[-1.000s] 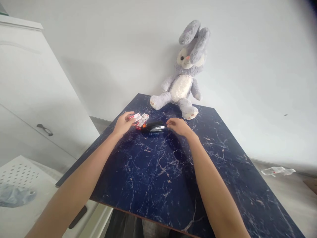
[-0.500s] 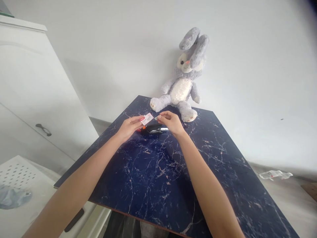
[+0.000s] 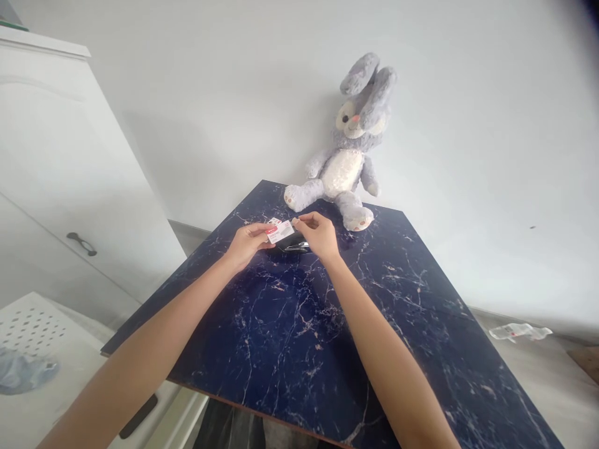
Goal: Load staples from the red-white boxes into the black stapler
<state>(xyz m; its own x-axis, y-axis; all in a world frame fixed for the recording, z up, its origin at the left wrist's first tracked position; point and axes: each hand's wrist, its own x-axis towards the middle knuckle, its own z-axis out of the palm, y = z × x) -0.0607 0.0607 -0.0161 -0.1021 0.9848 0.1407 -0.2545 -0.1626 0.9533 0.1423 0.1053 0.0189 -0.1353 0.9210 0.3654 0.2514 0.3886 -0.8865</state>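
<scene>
Pinched in my left hand (image 3: 248,244) is a small red and white box (image 3: 281,231), which looks like a staple box, tilted above the table. The fingertips of my right hand (image 3: 318,232) are closed together at the box's right end. What they pinch is too small and hidden to make out. Under both hands a black stapler (image 3: 291,242) with a shiny metal part lies on the dark blue marbled table (image 3: 285,324). The box and my fingers cover much of it.
A grey plush rabbit (image 3: 344,171) sits at the table's back edge against the wall. To the left stand a white cabinet (image 3: 60,156) and a white perforated bin (image 3: 70,349). Clear plastic packaging (image 3: 519,332) lies on the floor at the right.
My right hand has moved slightly left, up to the box's end. The box has shifted a little right and down, covering more of the stapler. The small greyish piece at my right fingertips is now hidden.
</scene>
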